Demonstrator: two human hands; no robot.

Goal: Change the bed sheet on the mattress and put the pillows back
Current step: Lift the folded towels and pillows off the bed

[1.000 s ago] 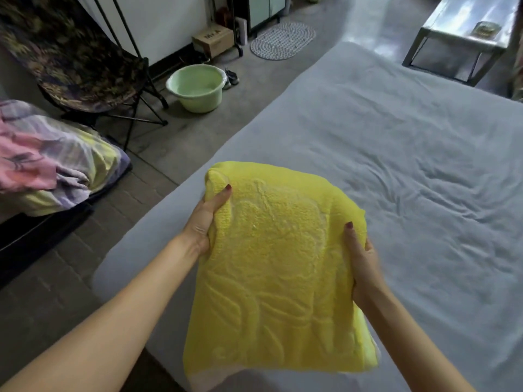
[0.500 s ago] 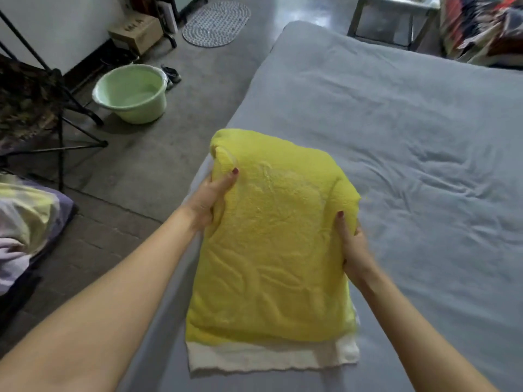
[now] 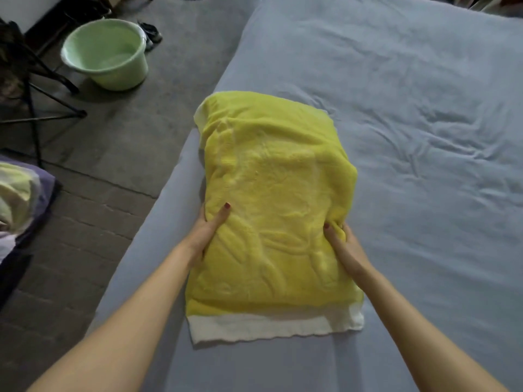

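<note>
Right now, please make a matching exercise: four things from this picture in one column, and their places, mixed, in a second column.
Things:
1. yellow pillow
2. green basin
3. left hand
4. right hand

Places:
A. on the floor beside the bed
B. gripping the pillow's edge nearer the floor
C. lying on the grey sheet
D. gripping the pillow's edge nearer the middle of the bed

Pairs: 1-C, 2-A, 3-B, 4-D

Layout, head view: pillow on sheet near mattress left edge, centre frame.
Left hand on pillow's left side, right hand on its right side, both lower centre. Basin on floor, upper left. Chair legs left of basin. Bedding heap at left edge.
</note>
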